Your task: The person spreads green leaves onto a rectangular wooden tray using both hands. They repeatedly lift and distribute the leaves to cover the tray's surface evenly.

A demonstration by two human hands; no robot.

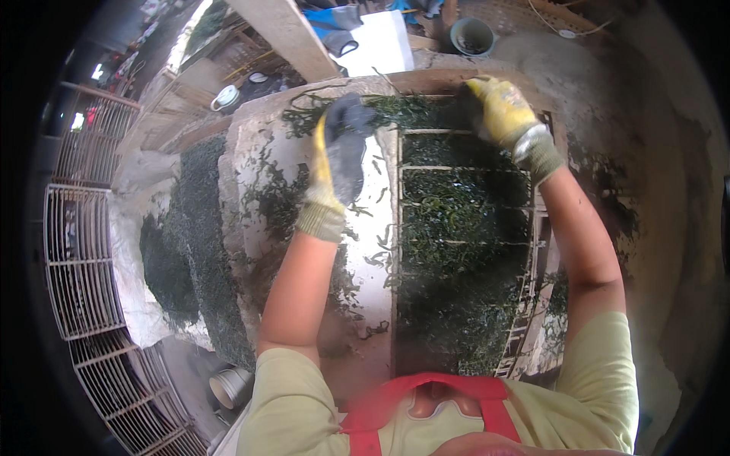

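My left hand [340, 157] wears a yellow work glove with a dark grey palm. Its blurred fingers reach dark green leaf strands [402, 111] along the far edge of a slatted frame [436, 131]. At that frame's far right corner is my right hand [505, 114], in a matching glove. Its fingertips point toward the strands, and the undersides of its fingers are hidden. Whether either hand grips leaves is unclear. Below the slats spreads a mass of dark green leaves [456, 222]. More strands lie scattered on a pale ledge [370, 273] left of the frame.
A long heap of finer dark green leaves [202, 228] covers pale sheeting on the left. Metal bar grilles [80, 262] run along the left side. A pale bucket [231, 387] lies lower left. Beyond the far edge are a wooden post [285, 40], a white cup [226, 97] and a bucket [472, 37].
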